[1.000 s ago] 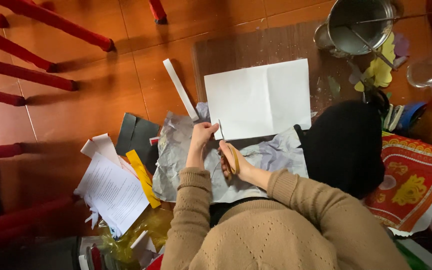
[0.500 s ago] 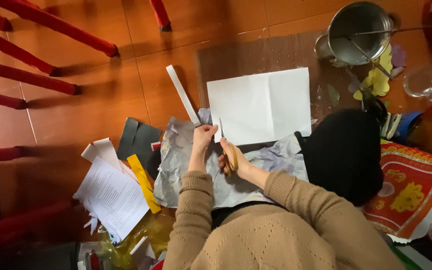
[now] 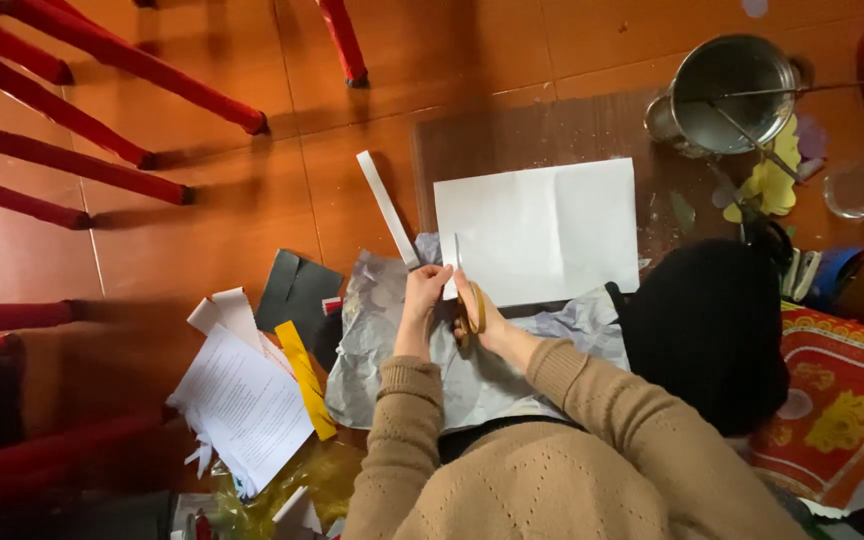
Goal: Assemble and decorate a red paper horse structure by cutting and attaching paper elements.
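A large white paper sheet [image 3: 542,225] lies on a brown board on the floor. My left hand [image 3: 424,292] pinches the sheet's lower left corner. My right hand [image 3: 479,305] grips scissors [image 3: 464,290] with orange handles, and the blades point up into the sheet's bottom edge, close to its left side. Both arms are in tan knitted sleeves. Crumpled grey paper [image 3: 392,350] lies under my hands.
A narrow white paper strip [image 3: 386,207] lies left of the sheet. Loose printed pages [image 3: 242,400], a yellow strip [image 3: 304,378] and dark card [image 3: 297,290] sit at left. A metal pot [image 3: 732,95] stands at top right, a black rounded object [image 3: 702,330] at right, and red chair legs [image 3: 102,110] at top left.
The hands and scissors stay at the sheet's lower left edge, with the blades a little further into the paper. The view has shifted slightly.
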